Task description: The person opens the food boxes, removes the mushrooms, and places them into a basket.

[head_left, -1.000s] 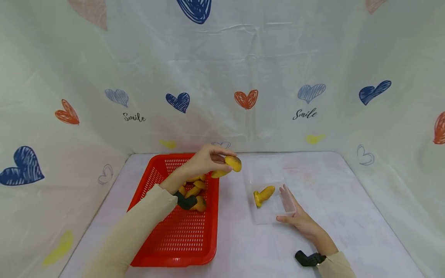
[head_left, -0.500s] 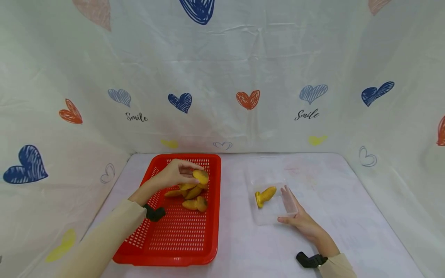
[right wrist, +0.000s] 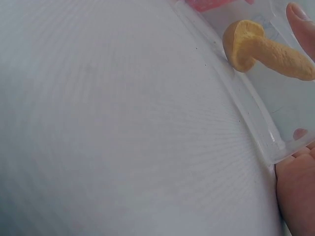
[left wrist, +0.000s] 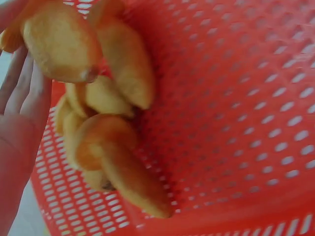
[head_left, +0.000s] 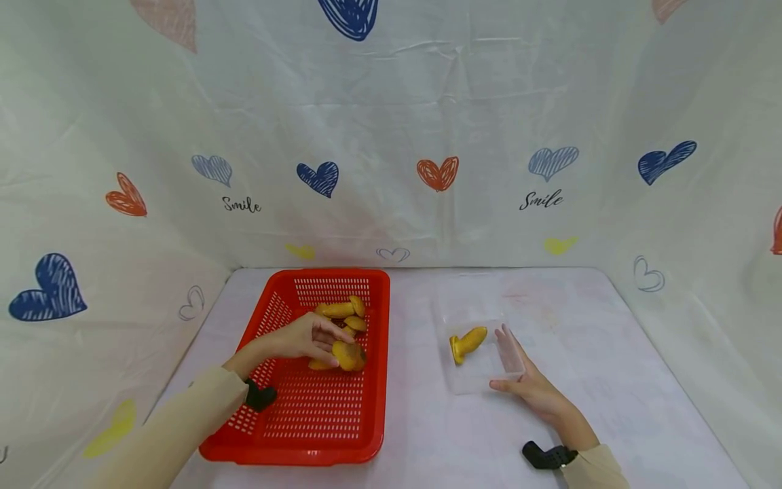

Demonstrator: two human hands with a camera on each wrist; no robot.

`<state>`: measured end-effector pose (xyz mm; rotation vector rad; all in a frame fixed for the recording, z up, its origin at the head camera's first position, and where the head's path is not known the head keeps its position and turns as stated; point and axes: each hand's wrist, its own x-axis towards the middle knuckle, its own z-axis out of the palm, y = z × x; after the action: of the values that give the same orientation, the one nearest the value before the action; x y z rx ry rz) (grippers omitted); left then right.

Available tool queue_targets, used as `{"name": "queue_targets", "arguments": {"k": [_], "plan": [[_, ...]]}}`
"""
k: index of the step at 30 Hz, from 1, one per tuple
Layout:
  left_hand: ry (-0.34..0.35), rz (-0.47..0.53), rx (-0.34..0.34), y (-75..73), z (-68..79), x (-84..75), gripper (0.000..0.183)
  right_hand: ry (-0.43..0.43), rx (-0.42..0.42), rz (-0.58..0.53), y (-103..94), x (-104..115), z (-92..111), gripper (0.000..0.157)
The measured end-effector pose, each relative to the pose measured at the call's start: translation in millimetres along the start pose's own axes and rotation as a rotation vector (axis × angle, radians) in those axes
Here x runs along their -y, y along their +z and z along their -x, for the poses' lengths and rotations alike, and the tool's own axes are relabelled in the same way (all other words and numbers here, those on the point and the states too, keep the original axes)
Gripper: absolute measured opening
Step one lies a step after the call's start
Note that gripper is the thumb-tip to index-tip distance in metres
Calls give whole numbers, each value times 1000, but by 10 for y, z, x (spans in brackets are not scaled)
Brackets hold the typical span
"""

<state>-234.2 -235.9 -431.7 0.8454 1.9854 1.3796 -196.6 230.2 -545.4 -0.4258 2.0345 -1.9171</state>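
My left hand [head_left: 308, 337] is low inside the red basket [head_left: 324, 456], with a yellow mushroom [left wrist: 61, 42] pinched between thumb and fingers. Several more yellow mushrooms, one with its cap and stem [left wrist: 133, 172] plainly visible, lie in a pile beside and beyond that hand. To the right, a shallow clear plastic box [head_left: 461, 386] stands on the table. My right hand [head_left: 531, 387] grips its right side, thumb at the near corner and fingers along the wall. Inside the box lies a single mushroom [right wrist: 275, 53] on its side, cap to the left.
A white table [head_left: 427, 435] carries both containers, with a strip of tabletop between them. Behind and at the sides hangs a white sheet [head_left: 379, 122] printed with hearts. A black wrist device [head_left: 550, 456] sits on the right forearm.
My left hand, holding a mushroom, has moved from above the basket's right rim back left and down into the basket. The right hand and the box have stayed put.
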Motion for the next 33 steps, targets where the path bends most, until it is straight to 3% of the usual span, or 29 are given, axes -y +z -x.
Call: {"name": "queue_targets", "arguments": {"k": [5, 12, 20, 28, 33], "plan": [[-24, 43, 137, 97, 4, 96, 38, 6, -9, 6, 7, 15, 3, 105], [-101, 30, 156, 201, 1, 182, 35, 2, -9, 12, 13, 35, 11, 105], [-79, 29, 207, 286, 0, 243, 37, -12, -1, 9, 5, 25, 16, 104], [-108, -58, 194, 261, 14, 119, 37, -26, 1, 6, 27, 26, 37, 104], [-97, -74, 250, 187, -1, -15, 37, -12, -15, -2, 71, 15, 51, 104]]}}
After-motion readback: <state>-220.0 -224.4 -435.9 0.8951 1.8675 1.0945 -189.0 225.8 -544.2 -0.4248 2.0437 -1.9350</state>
